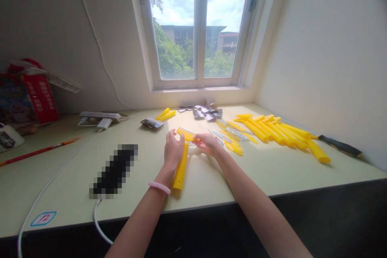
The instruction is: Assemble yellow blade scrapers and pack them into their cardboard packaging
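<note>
A yellow scraper-like tool [181, 166] with a wide head and a long handle is held over the near middle of the table. My left hand [173, 148] is wrapped round its upper part from the left, a pink coiled band on the wrist. On the right side of the head, the fingers of my right hand [206, 144] pinch the tool's edge. Just beyond my right hand lie flat yellow pieces [233, 146] and thin blades [237, 132]. Several yellow handled tools [272, 131] are lined up farther right.
Dark packets [207, 113] lie near the window, another packet [152, 123] beside two yellow pieces [166, 114]. A screwdriver-like tool [340, 146] is at the right wall. Left are a power strip [99, 117], a blurred dark object [115, 171] with a white cable [96, 217], and a red stick [39, 151].
</note>
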{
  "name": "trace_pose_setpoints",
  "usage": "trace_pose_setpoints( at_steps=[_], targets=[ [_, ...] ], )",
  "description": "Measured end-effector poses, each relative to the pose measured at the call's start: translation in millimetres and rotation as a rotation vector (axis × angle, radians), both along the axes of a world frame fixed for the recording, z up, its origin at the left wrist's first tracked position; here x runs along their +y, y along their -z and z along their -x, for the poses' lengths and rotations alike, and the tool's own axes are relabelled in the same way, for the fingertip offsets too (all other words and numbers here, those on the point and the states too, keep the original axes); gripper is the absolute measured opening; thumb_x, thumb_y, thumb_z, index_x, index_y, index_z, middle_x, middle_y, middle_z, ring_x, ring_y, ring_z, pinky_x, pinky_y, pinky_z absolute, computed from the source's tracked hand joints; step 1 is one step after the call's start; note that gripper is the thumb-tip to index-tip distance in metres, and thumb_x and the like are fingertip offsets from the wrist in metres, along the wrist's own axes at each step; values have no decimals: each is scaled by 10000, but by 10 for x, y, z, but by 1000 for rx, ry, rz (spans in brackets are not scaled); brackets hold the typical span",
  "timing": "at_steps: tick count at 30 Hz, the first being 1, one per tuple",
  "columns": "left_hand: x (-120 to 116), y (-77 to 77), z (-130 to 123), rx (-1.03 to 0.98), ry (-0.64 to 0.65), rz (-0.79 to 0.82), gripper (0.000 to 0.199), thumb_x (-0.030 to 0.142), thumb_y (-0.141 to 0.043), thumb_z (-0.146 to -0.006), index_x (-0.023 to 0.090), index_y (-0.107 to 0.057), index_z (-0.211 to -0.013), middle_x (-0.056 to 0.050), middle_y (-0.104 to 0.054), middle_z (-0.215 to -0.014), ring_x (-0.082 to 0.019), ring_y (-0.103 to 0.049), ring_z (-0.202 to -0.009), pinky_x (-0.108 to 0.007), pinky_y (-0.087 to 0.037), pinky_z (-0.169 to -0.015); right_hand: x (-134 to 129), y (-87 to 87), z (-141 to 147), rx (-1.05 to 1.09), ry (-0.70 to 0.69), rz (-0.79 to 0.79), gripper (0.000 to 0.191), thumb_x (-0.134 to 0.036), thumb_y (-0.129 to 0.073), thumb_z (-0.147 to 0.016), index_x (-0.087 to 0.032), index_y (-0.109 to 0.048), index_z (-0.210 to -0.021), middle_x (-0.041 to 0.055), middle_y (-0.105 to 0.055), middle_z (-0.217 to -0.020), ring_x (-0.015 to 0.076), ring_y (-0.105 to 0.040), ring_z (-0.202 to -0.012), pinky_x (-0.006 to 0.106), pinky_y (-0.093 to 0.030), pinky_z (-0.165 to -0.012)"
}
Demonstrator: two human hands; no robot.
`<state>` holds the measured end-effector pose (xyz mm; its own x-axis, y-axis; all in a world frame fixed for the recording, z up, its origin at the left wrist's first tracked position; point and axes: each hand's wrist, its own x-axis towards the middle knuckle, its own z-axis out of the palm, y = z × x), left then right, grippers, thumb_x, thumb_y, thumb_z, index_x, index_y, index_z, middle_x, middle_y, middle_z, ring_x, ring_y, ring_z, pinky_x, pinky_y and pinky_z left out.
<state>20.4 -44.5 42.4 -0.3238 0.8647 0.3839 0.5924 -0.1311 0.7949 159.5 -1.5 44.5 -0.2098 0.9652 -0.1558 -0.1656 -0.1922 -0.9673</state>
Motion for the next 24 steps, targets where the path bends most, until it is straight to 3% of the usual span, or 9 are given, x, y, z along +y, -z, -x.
trace_pose_setpoints(
  at_steps=[3,5,8,12,16,24],
  targets=[
    [-166,-89,-32,392,69,-131,400,310,-404,-821,206,-447,-1205,-110,-445,-1242,-226,-502,-1017,-352,-425,-833,18,16,-14,1,-3,-19,56,-138,-594,-604,-180,-571,-574,47,-588,-665,161,-576,-682,260,-471,-595],
    [-265,-126,-70,636,144,-109,388,267,-436,-805,230,-475,-1189,-93,-373,-1333,-238,-456,-1079,-356,-415,-858,30,28,-22,-4,-15,-25,61,-144,-601,-611,-180,-574,-571,53,-591,-670,169,-578,-694,269,-474,-596],
    [-352,-134,-129,804,184,9,415,246,-444,-794,198,-454,-1206,-133,-319,-1376,-253,-484,-1052,-337,-449,-785,36,30,-31,-8,-21,-8,81,-128,-599,-619,-179,-577,-560,52,-592,-659,160,-574,-685,266,-470,-605],
    [-364,-116,-175,863,185,137,517,168,-437,-771,195,-366,-1283,-178,-318,-1365,-231,-580,-895,-314,-467,-695,23,4,-36,8,-33,4,106,-103,-589,-617,-170,-578,-535,37,-584,-637,128,-552,-639,246,-456,-614],
    [-339,-98,-183,880,176,127,540,89,-404,-758,208,-366,-1283,-187,-297,-1379,-207,-606,-793,-305,-468,-656,15,-11,-36,27,-31,-6,94,-105,-591,-608,-165,-580,-537,30,-586,-638,124,-552,-639,242,-458,-625],
    [-330,-18,-188,775,161,7,524,44,-377,-784,188,-348,-1287,-206,-191,-1420,-231,-589,-923,-322,-460,-755,5,-31,-33,103,-45,-13,91,-101,-579,-595,-152,-578,-520,10,-574,-594,94,-528,-588,218,-461,-618]
  ],
)
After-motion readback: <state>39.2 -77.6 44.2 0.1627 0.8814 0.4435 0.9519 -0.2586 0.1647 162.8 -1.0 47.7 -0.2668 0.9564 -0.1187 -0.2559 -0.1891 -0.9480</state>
